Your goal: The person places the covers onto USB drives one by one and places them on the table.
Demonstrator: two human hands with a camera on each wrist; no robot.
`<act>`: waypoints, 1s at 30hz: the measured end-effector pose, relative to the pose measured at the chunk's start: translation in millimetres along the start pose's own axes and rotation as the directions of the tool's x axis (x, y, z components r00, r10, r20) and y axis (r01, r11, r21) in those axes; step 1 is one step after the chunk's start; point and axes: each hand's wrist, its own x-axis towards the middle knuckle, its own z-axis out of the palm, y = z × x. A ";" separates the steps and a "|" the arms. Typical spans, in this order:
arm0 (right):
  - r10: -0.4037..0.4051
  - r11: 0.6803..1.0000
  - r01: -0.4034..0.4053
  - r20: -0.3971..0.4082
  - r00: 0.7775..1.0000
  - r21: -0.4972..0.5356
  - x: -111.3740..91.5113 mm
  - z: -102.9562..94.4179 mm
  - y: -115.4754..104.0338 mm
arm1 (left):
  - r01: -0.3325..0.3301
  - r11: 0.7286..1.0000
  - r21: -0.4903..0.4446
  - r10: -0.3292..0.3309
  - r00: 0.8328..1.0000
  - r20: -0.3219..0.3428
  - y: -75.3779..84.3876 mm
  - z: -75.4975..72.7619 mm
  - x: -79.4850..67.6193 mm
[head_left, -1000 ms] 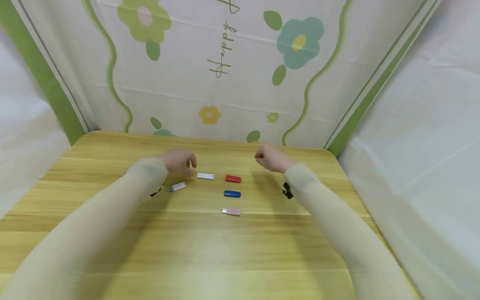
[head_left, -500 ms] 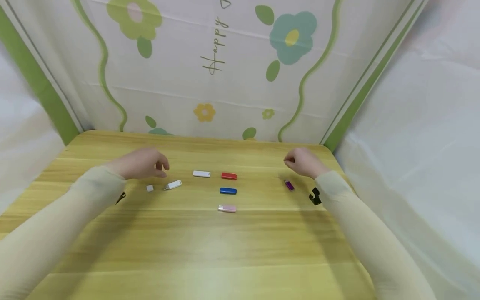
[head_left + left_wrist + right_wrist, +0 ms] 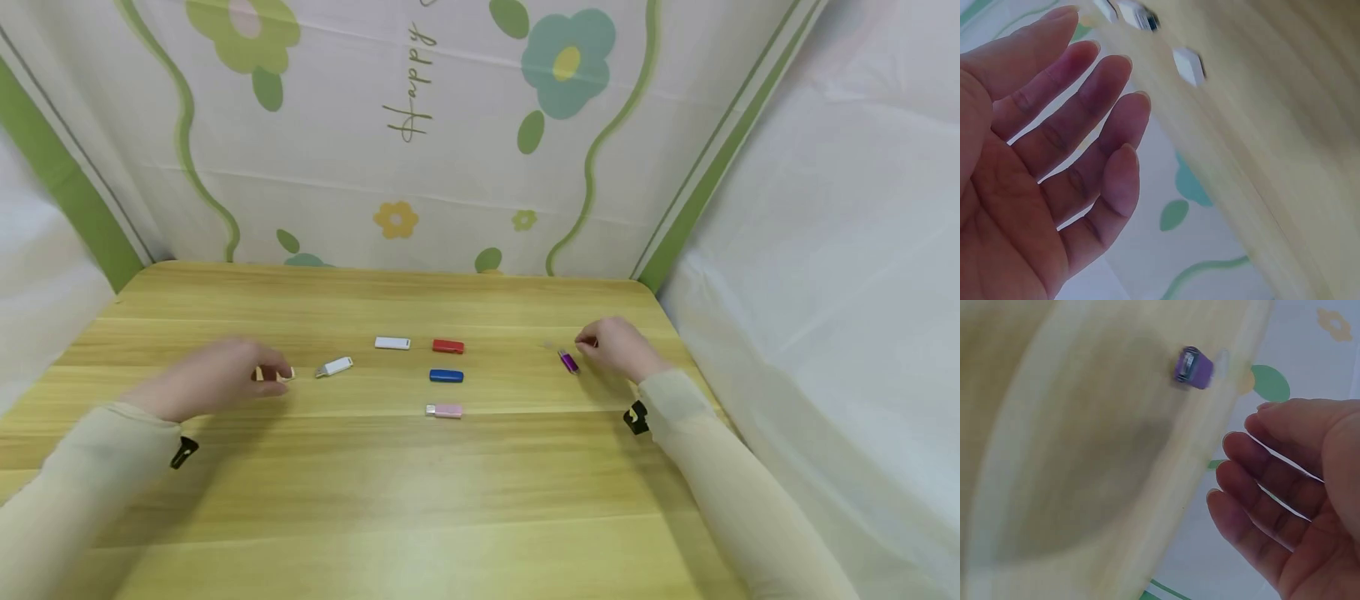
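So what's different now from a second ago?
The left hand moved left, to a small white piece. The right hand moved right, near the purple stick, which has come into view. I see nothing picked up or let go. The red stick, blue stick, pink stick and two white sticks stayed put.

The head view looks forward and down from above the near side, taking in much of the surface (image 3: 450, 492) and the patterned cloth (image 3: 322, 167) behind. Each wrist view is close and tilted, facing the palm of the left hand (image 3: 217, 375) or right hand (image 3: 617, 346). Head and left wrist share the white drive (image 3: 336, 367); head and right wrist, the purple drive (image 3: 568, 362).
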 end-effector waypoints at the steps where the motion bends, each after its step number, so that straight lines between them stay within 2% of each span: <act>1: 0.010 1.000 -0.010 0.004 1.000 -0.001 -2.9 2.1 2.5 | -0.012 1.000 0.010 0.013 1.000 -0.013 4.8 2.1 0.0; 4: 0.032 0.999 -0.032 0.015 0.999 -0.002 -10.7 8.9 9.4 | -0.059 0.997 0.047 0.062 0.997 -0.056 22.8 8.6 2.7; 8: 0.021 1.000 -0.021 0.006 1.000 -0.023 -17.2 17.0 15.9 | -0.159 0.985 0.064 0.165 0.982 -0.095 53.6 17.5 13.6; 11: 0.019 0.999 -0.019 -0.007 1.000 -0.030 -19.6 19.6 16.6 | -0.230 0.971 0.067 0.235 0.968 -0.089 77.4 24.4 26.4; 15: 0.028 0.999 -0.028 -0.010 1.000 -0.018 -20.6 18.5 12.3 | -0.263 0.962 0.069 0.267 0.962 -0.058 106.7 32.2 50.2; 19: 0.040 0.999 -0.040 -0.004 0.999 -0.019 -16.9 16.8 6.5 | -0.275 0.961 0.035 0.276 0.960 -0.034 127.9 36.3 84.8; 22: 0.051 0.998 -0.051 -0.013 0.999 -0.020 -14.3 15.8 2.9 | -0.287 0.958 0.000 0.287 0.958 -0.022 142.6 36.7 119.3; 26: 0.087 0.996 -0.088 -0.014 0.996 -0.011 -11.8 15.2 -0.5 | -0.233 0.972 -0.016 0.233 0.972 0.039 165.6 37.9 169.7; 30: 0.131 0.991 -0.131 0.002 0.991 0.003 -7.9 16.5 -1.0 | -0.139 0.990 0.000 0.138 0.985 0.108 186.4 46.8 218.0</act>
